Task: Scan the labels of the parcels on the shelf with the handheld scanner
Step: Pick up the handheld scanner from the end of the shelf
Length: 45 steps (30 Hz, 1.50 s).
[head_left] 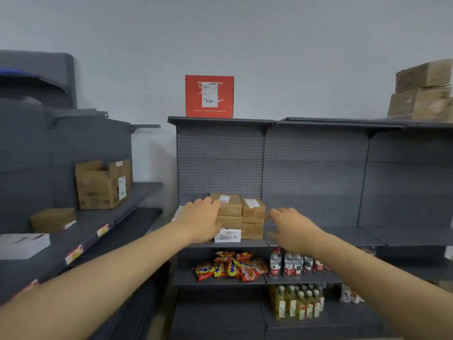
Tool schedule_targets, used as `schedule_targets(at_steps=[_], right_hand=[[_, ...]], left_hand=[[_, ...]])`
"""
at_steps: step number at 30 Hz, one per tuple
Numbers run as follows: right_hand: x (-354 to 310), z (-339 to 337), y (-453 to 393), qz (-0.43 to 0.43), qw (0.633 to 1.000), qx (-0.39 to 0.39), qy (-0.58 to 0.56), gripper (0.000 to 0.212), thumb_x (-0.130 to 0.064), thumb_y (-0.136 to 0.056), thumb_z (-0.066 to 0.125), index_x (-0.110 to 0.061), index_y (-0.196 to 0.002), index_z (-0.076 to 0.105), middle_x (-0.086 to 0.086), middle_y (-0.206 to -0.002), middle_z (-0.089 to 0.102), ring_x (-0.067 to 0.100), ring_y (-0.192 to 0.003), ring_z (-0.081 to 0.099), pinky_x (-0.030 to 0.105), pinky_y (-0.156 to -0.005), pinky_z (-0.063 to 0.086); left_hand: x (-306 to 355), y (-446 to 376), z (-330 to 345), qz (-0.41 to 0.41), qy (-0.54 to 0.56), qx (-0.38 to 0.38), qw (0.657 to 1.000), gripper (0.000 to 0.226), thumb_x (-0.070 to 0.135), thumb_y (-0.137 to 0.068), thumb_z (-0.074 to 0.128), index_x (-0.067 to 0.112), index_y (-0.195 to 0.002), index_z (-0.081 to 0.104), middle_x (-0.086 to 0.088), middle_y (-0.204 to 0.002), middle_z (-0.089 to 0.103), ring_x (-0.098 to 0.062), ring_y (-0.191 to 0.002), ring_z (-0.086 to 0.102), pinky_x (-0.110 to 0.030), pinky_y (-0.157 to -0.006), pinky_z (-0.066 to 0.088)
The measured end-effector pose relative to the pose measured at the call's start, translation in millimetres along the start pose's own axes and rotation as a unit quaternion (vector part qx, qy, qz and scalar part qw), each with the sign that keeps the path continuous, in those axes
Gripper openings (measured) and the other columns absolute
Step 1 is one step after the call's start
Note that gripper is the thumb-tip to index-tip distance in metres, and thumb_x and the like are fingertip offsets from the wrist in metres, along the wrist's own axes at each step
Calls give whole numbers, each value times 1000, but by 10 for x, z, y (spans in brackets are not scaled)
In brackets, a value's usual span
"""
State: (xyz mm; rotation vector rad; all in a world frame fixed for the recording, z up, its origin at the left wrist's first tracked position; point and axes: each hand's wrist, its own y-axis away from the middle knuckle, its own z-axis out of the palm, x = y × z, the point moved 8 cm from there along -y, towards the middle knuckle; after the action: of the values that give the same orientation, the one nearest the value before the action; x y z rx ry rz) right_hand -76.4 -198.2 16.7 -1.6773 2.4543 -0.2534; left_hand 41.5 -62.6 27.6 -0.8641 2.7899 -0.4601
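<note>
While both bare arms were stretched forward, the view was filled by a dark grey shelving unit point(313, 168) with a perforated back panel, set against a pale wall. A second grey rack point(103, 231) was seen to the left, on which an open cardboard carton point(103, 185), a smaller brown box point(52, 219) and a white box point(23, 245) were kept. Stacked cardboard cartons point(424, 92) were placed on top of the unit at the far right, and a red box point(209, 96) with a white label was stood upright on its top near the middle.

The parcels point(241, 217), a small stack of brown boxes with white labels on the upper ones, were located on the middle shelf, against the back panel, with a white flat parcel point(228, 235) laid at the stack's front foot. On the shelf below, snack packets point(230, 266) and water bottles point(294, 263) were arranged, and bottles of yellow drink point(297, 303) were lined up one level lower.

The left hand point(201, 222) was laid against the left side of the stack, its fingers spread and touching the boxes. The right hand point(291, 229) was held just beside the stack's right side, fingers spread and curled, nothing pinched; whether it touched the boxes could not be told. No scanner was held in either hand.
</note>
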Motion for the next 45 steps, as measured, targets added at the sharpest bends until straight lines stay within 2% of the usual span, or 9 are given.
schedule_targets(at_steps=[6, 13, 19, 26, 31, 40, 45], right_hand=[[121, 388, -911, 1, 1000, -12, -16, 51, -28, -94, 53, -20, -142, 41, 8, -139, 48, 27, -127, 42, 39, -103, 41], [323, 749, -2181, 29, 999, -11, -19, 45, -25, -94, 51, -17, -138, 45, 9, -134, 53, 29, -125, 43, 41, -99, 44], [687, 993, -3064, 60, 998, -10, -36, 50, -25, -95, 50, -18, -144, 40, 9, -138, 50, 28, -128, 41, 39, -99, 43], [1330, 1420, -3946, 85, 995, -24, -37, 53, -26, -95, 52, -17, -145, 38, 10, -142, 47, 30, -131, 38, 40, -103, 40], [1905, 1728, -4561, 101, 993, -41, -51, 53, -24, -95, 53, -16, -145, 38, 12, -142, 46, 31, -132, 36, 41, -104, 40], [2895, 2047, -5391, 139, 987, -56, -56, 50, -20, -95, 51, -11, -143, 38, 14, -141, 45, 32, -132, 36, 41, -103, 40], [3584, 2245, -5831, 180, 981, -70, -37, 50, -23, -97, 53, -10, -143, 38, 15, -142, 44, 33, -133, 35, 42, -104, 39]], left_hand=[[-457, -717, 482, -22, -8, -26, 999, 45, 36, -95, 52, 17, -135, 44, -6, -130, 50, -25, -117, 49, -38, -99, 41], [-1058, -1798, 932, -2, 6, -11, 1000, 46, 35, -95, 52, 18, -137, 42, -4, -135, 48, -22, -122, 47, -38, -103, 40], [-1341, -2730, 1312, 14, 17, -19, 1000, 46, 36, -96, 52, 20, -138, 42, -2, -136, 48, -21, -123, 47, -39, -105, 39], [-1169, -3832, 1985, 52, 20, -48, 997, 50, 36, -96, 54, 19, -141, 42, -2, -143, 45, -20, -128, 46, -34, -106, 36], [-1078, -4633, 2420, 38, 20, -90, 995, 51, 30, -94, 53, 19, -142, 42, -3, -144, 45, -20, -128, 45, -33, -105, 38], [-752, -5925, 3019, 72, 48, -102, 991, 45, 33, -97, 50, 20, -139, 40, -2, -134, 48, -19, -119, 48, -28, -88, 41], [-382, -6794, 3581, 121, 74, -112, 984, 46, 35, -96, 53, 20, -138, 41, -1, -130, 49, -18, -113, 51, -29, -88, 46]])
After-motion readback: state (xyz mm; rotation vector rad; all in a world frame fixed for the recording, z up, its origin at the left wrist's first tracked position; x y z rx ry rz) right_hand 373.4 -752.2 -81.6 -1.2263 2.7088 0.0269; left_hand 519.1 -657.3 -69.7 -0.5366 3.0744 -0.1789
